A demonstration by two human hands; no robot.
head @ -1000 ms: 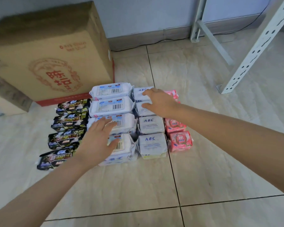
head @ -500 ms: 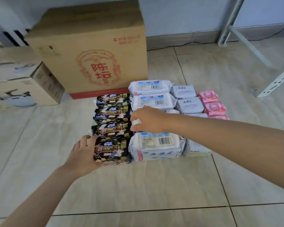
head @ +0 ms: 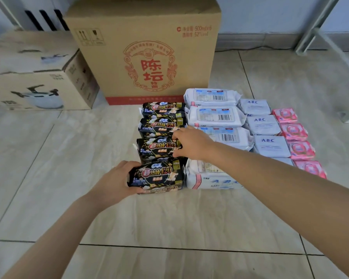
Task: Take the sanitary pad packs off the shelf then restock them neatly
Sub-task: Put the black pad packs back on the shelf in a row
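Hands are moving onto the black column (head: 162, 125). My left hand (head: 113, 182) is gripping the left end of the nearest black pack (head: 157, 175) on the floor (head: 169, 218), and my right hand (head: 191, 144) is pinching the right end of the next black pack (head: 155, 147). A second ago they were on the white row (head: 216, 115) and ABC row (head: 264, 125), so I am judging the straightening is changing columns. Both packs are lying flat, print up, long axes running left-right.
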